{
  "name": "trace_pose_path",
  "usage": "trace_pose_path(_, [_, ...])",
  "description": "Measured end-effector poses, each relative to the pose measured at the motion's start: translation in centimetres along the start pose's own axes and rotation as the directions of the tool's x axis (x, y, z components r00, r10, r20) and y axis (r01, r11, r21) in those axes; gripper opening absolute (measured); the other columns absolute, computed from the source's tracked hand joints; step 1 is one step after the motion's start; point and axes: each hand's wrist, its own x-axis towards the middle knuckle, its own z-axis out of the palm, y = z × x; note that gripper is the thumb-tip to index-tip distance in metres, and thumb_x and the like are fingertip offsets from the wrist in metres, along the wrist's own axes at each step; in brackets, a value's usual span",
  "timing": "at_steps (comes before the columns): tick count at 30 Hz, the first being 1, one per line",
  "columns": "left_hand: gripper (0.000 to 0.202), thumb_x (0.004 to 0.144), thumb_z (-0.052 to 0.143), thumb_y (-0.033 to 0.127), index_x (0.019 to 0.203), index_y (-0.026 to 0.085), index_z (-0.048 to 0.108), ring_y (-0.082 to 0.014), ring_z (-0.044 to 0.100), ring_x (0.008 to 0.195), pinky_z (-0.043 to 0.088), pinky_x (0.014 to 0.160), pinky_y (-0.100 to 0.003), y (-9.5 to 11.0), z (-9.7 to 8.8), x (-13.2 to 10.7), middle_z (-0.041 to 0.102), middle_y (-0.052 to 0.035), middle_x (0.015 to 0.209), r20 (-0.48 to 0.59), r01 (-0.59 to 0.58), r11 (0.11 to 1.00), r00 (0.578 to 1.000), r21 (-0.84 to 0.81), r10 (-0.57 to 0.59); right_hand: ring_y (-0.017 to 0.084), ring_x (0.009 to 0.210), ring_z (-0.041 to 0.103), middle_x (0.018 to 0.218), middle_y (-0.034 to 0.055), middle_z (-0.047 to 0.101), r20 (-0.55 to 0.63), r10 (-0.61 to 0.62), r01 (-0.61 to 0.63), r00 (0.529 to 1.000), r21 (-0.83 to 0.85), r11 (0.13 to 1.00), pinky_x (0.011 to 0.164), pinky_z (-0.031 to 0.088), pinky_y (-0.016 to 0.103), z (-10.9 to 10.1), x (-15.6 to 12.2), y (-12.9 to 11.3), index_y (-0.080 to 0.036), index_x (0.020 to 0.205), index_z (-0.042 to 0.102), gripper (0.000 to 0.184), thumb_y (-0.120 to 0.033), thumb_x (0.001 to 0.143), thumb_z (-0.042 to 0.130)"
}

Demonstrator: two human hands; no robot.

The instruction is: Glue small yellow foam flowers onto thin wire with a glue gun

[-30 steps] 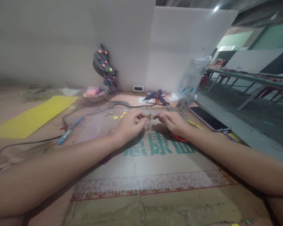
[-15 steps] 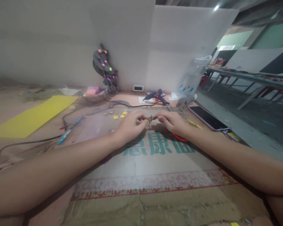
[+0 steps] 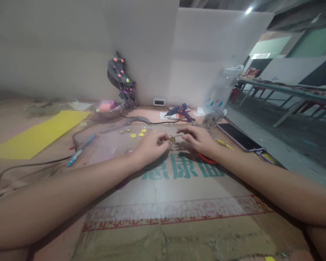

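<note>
Over the cardboard mat [image 3: 163, 192], my left hand [image 3: 152, 146] pinches a small yellow piece [image 3: 172, 139] with thin grey yarn about it. The piece is tiny and partly hidden by the fingertips, so its shape is unclear. Just right of it, my right hand [image 3: 199, 139] is curled, with the index finger raised off the thumb. A thin grey yarn strand [image 3: 178, 136] spans from the piece to the right fingers. Red-handled scissors [image 3: 206, 158] lie partly under my right wrist. Several small yellow flowers [image 3: 141, 134] rest beyond my left hand.
Behind the hands lies a blue glue gun [image 3: 180, 111] with its cord. A grey yarn bundle [image 3: 214, 116], phone [image 3: 239, 137] and water bottle [image 3: 221, 88] stand right. Left are a marker [image 3: 81, 150] and yellow sheet [image 3: 43, 134]. A grey moon ornament [image 3: 119, 74] leans on the wall.
My right fingers have parted slightly and lifted away from the small yellow piece. The left hand keeps its pinch almost in place.
</note>
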Motion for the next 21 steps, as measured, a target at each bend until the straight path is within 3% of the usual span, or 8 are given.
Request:
trace_pose_path(4, [0.013,0.085,0.051,0.026,0.08,0.019,0.061,-0.0206,0.06,0.089,0.046,0.084,-0.035,0.0,-0.1,-0.1,0.066,-0.0032,0.087,-0.019,-0.028,1.0,0.999,-0.012,0.028,0.019,0.083,0.065,0.115,0.0092,0.071,0.161,-0.05,0.045,0.986,0.031,0.999,0.073,0.049,0.031,0.5,0.1,0.2,-0.018,0.13,0.059,0.048,-0.022,0.082,0.056])
trace_pose_path(7, [0.014,0.084,0.051,0.027,0.08,0.019,0.061,-0.0209,0.06,0.089,0.046,0.084,-0.036,0.1,-0.1,-0.1,0.066,-0.0032,0.087,-0.024,-0.021,1.0,1.0,-0.012,0.021,0.018,0.086,0.065,0.109,0.0074,0.072,0.214,-0.07,0.063,0.974,0.039,0.997,0.074,0.047,0.029,0.9,0.2,0.5,-0.018,0.122,0.064,0.048,-0.01,0.077,0.052])
trace_pose_path(10, [0.01,0.08,0.052,0.024,0.074,0.02,0.059,-0.0208,0.06,0.086,0.047,0.08,-0.035,0.3,-0.1,-0.1,0.065,-0.0025,0.083,-0.009,0.009,1.0,1.0,-0.024,-0.009,0.016,0.074,0.063,0.087,0.0048,0.074,0.236,-0.021,0.015,0.971,0.028,1.0,0.066,0.043,0.026,1.1,0.4,0.8,-0.017,0.099,0.071,0.024,-0.015,0.082,0.055])
trace_pose_path(12, [0.011,0.077,0.051,0.022,0.067,0.021,0.056,-0.0208,0.059,0.083,0.047,0.077,-0.035,0.4,-0.1,-0.1,0.063,-0.0025,0.079,0.01,0.054,0.998,0.999,-0.019,-0.053,0.015,0.069,0.061,0.08,0.0038,0.073,0.249,0.01,-0.015,0.969,0.019,1.0,0.063,0.041,0.025,1.2,0.4,0.9,-0.017,0.093,0.072,0.018,-0.022,0.086,0.057])
trace_pose_path(16, [0.017,0.077,0.05,0.022,0.061,0.02,0.051,-0.0213,0.057,0.082,0.046,0.075,-0.036,0.3,-0.1,0.1,0.06,-0.003,0.077,0.011,0.141,0.99,0.99,0.022,-0.142,0.016,0.073,0.063,0.087,0.0043,0.074,0.25,0.029,-0.029,0.968,-0.004,1.0,0.065,0.041,0.025,1.1,0.5,0.8,-0.019,0.1,0.072,0.02,-0.027,0.086,0.06])
trace_pose_path(21, [0.014,0.085,0.048,0.028,0.078,0.018,0.056,-0.0203,0.058,0.088,0.047,0.083,-0.036,-1.1,0.4,0.7,0.061,-0.0037,0.084,-0.056,0.236,0.964,0.968,-0.12,-0.243,0.016,0.078,0.065,0.093,0.0024,0.075,0.33,0.023,-0.028,0.944,0.01,1.0,0.069,0.043,0.025,0.9,0.5,0.6,-0.022,0.106,0.071,0.027,-0.037,0.084,0.067])
